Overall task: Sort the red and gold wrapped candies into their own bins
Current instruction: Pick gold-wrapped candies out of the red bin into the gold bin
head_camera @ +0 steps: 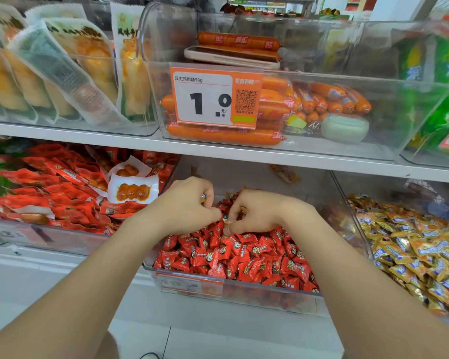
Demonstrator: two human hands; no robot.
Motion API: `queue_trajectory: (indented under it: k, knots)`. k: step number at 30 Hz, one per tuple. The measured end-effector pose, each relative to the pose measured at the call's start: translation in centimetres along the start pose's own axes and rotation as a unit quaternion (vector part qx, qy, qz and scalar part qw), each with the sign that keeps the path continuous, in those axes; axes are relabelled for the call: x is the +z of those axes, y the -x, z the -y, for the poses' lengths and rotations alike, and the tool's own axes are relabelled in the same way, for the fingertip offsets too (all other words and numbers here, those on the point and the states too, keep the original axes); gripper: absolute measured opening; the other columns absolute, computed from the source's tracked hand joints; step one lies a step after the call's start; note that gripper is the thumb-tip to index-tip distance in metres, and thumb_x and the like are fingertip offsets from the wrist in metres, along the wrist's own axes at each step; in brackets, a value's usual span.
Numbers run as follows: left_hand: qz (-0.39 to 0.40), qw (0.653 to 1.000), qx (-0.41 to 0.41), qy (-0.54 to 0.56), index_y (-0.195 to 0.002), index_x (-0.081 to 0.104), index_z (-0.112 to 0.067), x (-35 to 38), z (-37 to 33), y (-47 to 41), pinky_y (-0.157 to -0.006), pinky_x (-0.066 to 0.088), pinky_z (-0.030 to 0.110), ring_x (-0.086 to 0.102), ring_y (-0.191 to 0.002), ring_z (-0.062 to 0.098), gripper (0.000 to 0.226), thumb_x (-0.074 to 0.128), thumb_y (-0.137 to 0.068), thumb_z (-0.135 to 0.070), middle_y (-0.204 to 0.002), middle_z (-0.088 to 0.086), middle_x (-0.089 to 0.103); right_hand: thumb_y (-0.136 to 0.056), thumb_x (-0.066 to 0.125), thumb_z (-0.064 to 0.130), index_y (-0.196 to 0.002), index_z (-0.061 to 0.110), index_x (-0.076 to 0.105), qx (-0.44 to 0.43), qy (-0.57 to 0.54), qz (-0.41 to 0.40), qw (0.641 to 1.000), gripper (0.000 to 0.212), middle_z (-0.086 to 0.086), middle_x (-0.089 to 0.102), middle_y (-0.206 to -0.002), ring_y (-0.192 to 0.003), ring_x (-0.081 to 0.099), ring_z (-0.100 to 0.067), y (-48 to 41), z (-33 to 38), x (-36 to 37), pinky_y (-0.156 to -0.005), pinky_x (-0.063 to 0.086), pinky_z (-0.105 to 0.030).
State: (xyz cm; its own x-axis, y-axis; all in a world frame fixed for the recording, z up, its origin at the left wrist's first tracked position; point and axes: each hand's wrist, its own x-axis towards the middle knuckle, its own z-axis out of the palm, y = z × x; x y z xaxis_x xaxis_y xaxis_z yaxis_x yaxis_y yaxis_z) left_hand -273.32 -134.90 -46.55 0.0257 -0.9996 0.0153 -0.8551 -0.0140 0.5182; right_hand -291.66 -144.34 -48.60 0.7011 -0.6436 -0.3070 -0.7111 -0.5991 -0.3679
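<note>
Two hands reach into the clear bin (244, 286) of red candies (233, 257), the left hand (189, 206) and right hand (257, 211) each curling their fingers (208, 189) around what look like stray gold wrapped candies (229, 222), with the gold bin (347, 200) just to the right, nearest the right hand.

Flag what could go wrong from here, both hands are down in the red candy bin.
1. Left hand, curled round a wrapped piece, may drop it back among the red candies if it reaches for more.
2. Right hand only pinches a gold candy at its fingertips; it could slip while crossing the clear wall to the gold pile.
3. Gold strays at the back sit partly behind the hands and may be missed.
</note>
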Motion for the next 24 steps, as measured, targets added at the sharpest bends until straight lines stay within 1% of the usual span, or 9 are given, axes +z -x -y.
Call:
queue_trajectory:
  k: [1, 3, 7, 9, 13, 15, 18, 21, 24]
  knots:
    - [0.000, 1.000, -0.001, 0.003, -0.080, 0.065, -0.025, 0.0, 0.1, -0.1, -0.059, 0.046, 0.027, 0.061, -0.065, 0.012, 0.010, 0.072, -0.082, -0.031, -0.071, -0.005, 0.067, -0.084, 0.077, 0.063, -0.099, 0.034, 0.082, 0.001, -0.002, 0.009, 1.000, 0.033, 0.017, 0.072, -0.088, -0.081, 0.062, -0.004, 0.3, 0.0, -0.1, -0.071, 0.049, -0.027]
    - [0.004, 1.000, -0.001, 0.015, -0.086, 0.069, -0.030, 0.2, 0.2, -0.2, -0.061, 0.049, 0.025, 0.065, -0.065, 0.010, 0.003, 0.067, -0.087, -0.030, -0.075, -0.005, 0.070, -0.080, 0.079, 0.068, -0.101, 0.031, 0.080, 0.003, 0.010, 0.012, 1.000, 0.042, 0.015, 0.069, -0.084, -0.080, 0.062, -0.004, 0.6, 0.2, 0.3, -0.072, 0.051, -0.028]
    - [-0.001, 1.000, -0.007, 0.016, -0.079, 0.074, -0.028, 0.5, 0.3, -0.4, -0.064, 0.054, 0.028, 0.069, -0.068, 0.013, 0.021, 0.059, -0.094, -0.032, -0.074, -0.004, 0.073, -0.087, 0.077, 0.055, -0.078, 0.020, 0.075, -0.006, 0.029, -0.044, 0.999, 0.037, 0.007, 0.062, -0.064, -0.063, 0.058, -0.012, 0.3, 0.7, 1.2, -0.063, 0.048, -0.035]
    - [-0.006, 1.000, -0.007, 0.013, -0.078, 0.074, -0.028, 0.7, 0.3, -0.4, -0.064, 0.054, 0.027, 0.068, -0.066, 0.012, 0.022, 0.060, -0.094, -0.033, -0.071, -0.005, 0.072, -0.091, 0.072, 0.047, -0.076, 0.013, 0.071, -0.010, 0.023, -0.061, 0.998, 0.037, 0.002, 0.059, -0.062, -0.061, 0.054, -0.016, 0.6, 0.6, 1.1, -0.060, 0.044, -0.035]
    - [0.007, 1.000, 0.012, 0.022, -0.089, 0.074, -0.032, 0.8, 0.2, 0.0, -0.053, 0.043, 0.022, 0.058, -0.050, 0.008, 0.019, 0.062, -0.101, -0.041, -0.061, -0.005, 0.067, -0.092, 0.067, 0.044, -0.074, 0.017, 0.066, 0.001, -0.019, -0.131, 0.991, 0.033, 0.004, 0.055, -0.059, -0.055, 0.048, -0.008, 2.5, 0.3, 0.2, -0.056, 0.037, -0.031]
    - [0.027, 0.997, 0.025, 0.062, -0.093, 0.074, -0.035, 0.6, -0.4, 0.3, -0.048, 0.037, 0.020, 0.047, -0.044, 0.008, 0.017, 0.063, -0.101, -0.044, -0.057, -0.008, 0.060, -0.095, 0.063, 0.048, -0.079, 0.015, 0.069, 0.000, -0.078, -0.181, 0.980, 0.037, 0.005, 0.050, -0.056, -0.051, 0.042, -0.008, 3.7, 0.2, -0.2, -0.054, 0.036, -0.032]
    - [0.034, 0.989, 0.052, 0.136, -0.091, 0.074, -0.033, 0.6, -2.0, 0.8, -0.050, 0.034, 0.026, 0.041, -0.049, 0.010, 0.018, 0.068, -0.098, -0.048, -0.058, -0.009, 0.052, -0.100, 0.058, 0.040, -0.078, 0.011, 0.064, 0.003, -0.179, -0.228, 0.957, 0.037, 0.008, 0.040, -0.055, -0.051, 0.035, -0.010, 6.2, 0.7, -0.4, -0.053, 0.032, -0.032]
    - [0.028, 0.976, 0.059, 0.207, -0.091, 0.074, -0.028, 1.2, -4.5, 1.8, -0.048, 0.030, 0.027, 0.037, -0.049, 0.012, 0.022, 0.069, -0.097, -0.049, -0.056, -0.008, 0.046, -0.101, 0.055, 0.032, -0.072, 0.012, 0.057, 0.023, -0.188, -0.269, 0.944, 0.035, 0.008, 0.041, -0.056, -0.051, 0.035, -0.010, 9.8, 1.1, -0.5, -0.052, 0.032, -0.033]
    - [0.068, 0.954, 0.043, 0.289, -0.093, 0.072, -0.026, 2.3, -7.3, 3.1, -0.053, 0.029, 0.033, 0.033, -0.057, 0.019, 0.019, 0.065, -0.101, -0.042, -0.065, 0.002, 0.044, -0.102, 0.054, 0.032, -0.076, 0.001, 0.052, 0.066, -0.220, -0.300, 0.926, 0.040, 0.001, 0.036, -0.059, -0.051, 0.030, -0.015, 14.2, 0.3, -0.8, -0.048, 0.026, -0.030]
